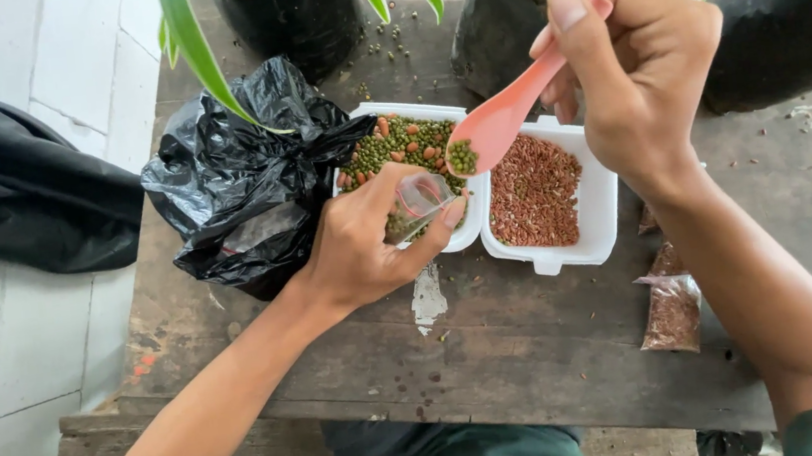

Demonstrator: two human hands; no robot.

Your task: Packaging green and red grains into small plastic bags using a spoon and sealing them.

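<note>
On the weathered wooden tabletop (499,349), a crumpled black plastic bag (241,185) lies at the left, just beside a white foam tray (605,207) with two compartments: green and orange seeds in the left one, reddish-brown seeds in the right. The left hand (368,247) hovers over the left compartment, its grip pinched on a small clear plastic pouch (418,202). The right hand (646,72) has its grip pressed around a pink plastic spoon (501,122), whose bowl carries green seeds above the pouch; farther right lies a small packet of brown seeds (673,312).
</note>
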